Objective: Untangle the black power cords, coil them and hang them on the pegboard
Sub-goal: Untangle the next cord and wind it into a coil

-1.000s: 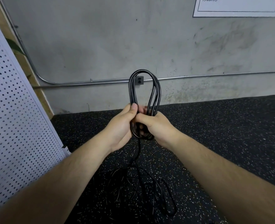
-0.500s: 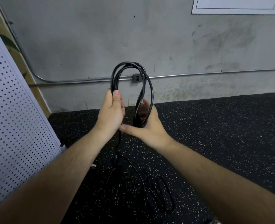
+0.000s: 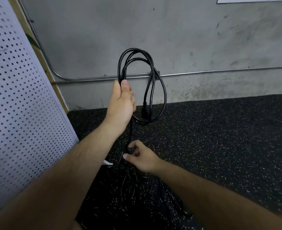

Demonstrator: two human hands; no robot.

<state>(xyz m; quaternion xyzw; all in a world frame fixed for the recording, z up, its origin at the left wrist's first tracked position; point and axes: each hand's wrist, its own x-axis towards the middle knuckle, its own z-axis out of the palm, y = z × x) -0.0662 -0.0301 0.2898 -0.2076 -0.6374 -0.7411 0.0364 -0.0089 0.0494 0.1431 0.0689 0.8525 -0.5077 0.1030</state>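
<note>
Coil (image 3: 121, 68) part-wound, held upright before wall, your left hand (image 3: 122, 103) clenched round its side, thumb on top. Tail (image 3: 130, 135) drops to your right hand (image 3: 140, 156), which pinches it low, just above tangle (image 3: 128, 180) on floor. Step: coiling. Next: draw slack free, lay matching loop into left hand. Pegboard (image 3: 20, 97) stands at left.

a grey concrete wall (image 3: 195, 39) fills the back, scuffed with dark smudges and stained pale along its foot. a thin metal pipe (image 3: 228, 70) runs level across it, low down, then bends upward at the left. a white sheet (image 3: 253, 0) is stuck at the top right, cut off by the edge. the floor (image 3: 219, 138) is black rubber flecked with white and yellow specks. a wooden strip (image 3: 60, 95) slants up at the left. the light is even and dull.
</note>
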